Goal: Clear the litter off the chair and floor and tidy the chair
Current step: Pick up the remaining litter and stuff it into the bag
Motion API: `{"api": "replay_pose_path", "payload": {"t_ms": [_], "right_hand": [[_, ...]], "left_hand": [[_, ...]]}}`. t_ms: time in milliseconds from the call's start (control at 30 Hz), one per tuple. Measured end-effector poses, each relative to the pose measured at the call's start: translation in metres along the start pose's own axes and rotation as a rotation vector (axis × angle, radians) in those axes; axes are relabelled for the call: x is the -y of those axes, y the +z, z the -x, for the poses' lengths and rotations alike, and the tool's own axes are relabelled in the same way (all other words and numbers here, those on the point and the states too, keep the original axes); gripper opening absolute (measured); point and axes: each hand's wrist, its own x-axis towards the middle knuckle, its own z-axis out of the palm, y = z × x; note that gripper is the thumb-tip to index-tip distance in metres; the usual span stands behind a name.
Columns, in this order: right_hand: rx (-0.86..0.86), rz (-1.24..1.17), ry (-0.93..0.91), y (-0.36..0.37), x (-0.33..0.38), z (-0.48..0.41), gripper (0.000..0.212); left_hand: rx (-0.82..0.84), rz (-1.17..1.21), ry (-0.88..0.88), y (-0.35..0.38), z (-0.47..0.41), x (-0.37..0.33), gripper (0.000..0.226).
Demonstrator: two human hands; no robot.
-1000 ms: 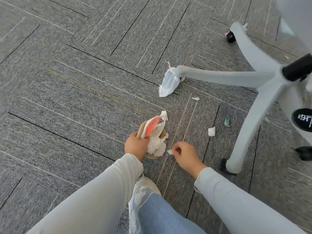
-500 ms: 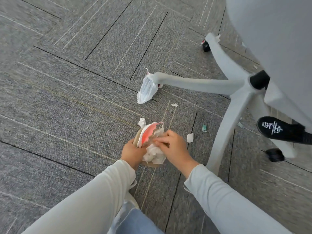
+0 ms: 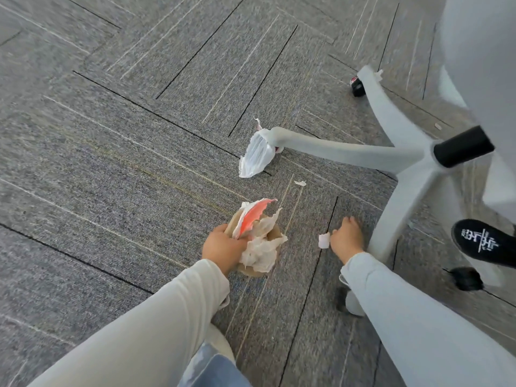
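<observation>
My left hand [image 3: 223, 248] is shut on a bundle of litter [image 3: 259, 238]: brown paper, crumpled white tissue and a red-and-white wrapper, held low over the grey carpet. My right hand [image 3: 346, 237] is down on the carpet beside a chair leg, fingers curled, and what lies under them is hidden. A small white scrap [image 3: 324, 241] lies against its thumb side. A white plastic wrapper [image 3: 255, 157] rests at the tip of another leg of the grey chair base [image 3: 413, 160]. A tiny white scrap [image 3: 300, 182] lies between the wrapper and the bundle.
The chair's grey seat [image 3: 480, 65] overhangs the upper right. A black lever with white print [image 3: 483, 243] sticks out at right. Black casters [image 3: 358, 88] [image 3: 465, 279] sit at the leg ends. My knee in blue jeans [image 3: 212, 370] is at the bottom.
My right hand left the bundle and moved right, down onto the carpet by the white scrap and chair leg. My left hand kept hold of the bundle.
</observation>
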Motion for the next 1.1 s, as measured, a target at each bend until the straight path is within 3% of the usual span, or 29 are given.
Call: {"api": "replay_pose_path", "payload": {"t_ms": [200, 333, 600, 767, 1000, 1100], "right_hand": [[-0.141, -0.158, -0.2, 0.013, -0.004, 0.028, 0.041], [-0.122, -0.189, -0.305, 0.019, -0.001, 0.042, 0.041], [-0.169, -0.325, -0.286, 0.021, 0.001, 0.057, 0.019], [-0.046, -0.42, -0.478, 0.019, 0.056, 0.071, 0.019], [0.125, -0.261, -0.668, 0.031, 0.127, 0.069, 0.048], [0.122, -0.164, -0.683, 0.037, 0.134, 0.064, 0.037]], "left_hand": [[0.019, -0.061, 0.051, 0.019, 0.002, 0.002, 0.026], [-0.022, -0.1, 0.074, 0.028, 0.002, 0.005, 0.025], [-0.172, -0.102, 0.102, 0.0, -0.004, 0.006, 0.017], [-0.304, -0.054, 0.084, -0.039, -0.01, -0.001, 0.015], [-0.309, -0.081, 0.014, -0.077, -0.011, -0.007, 0.017], [-0.263, -0.08, -0.013, -0.085, -0.011, -0.007, 0.02]]}}
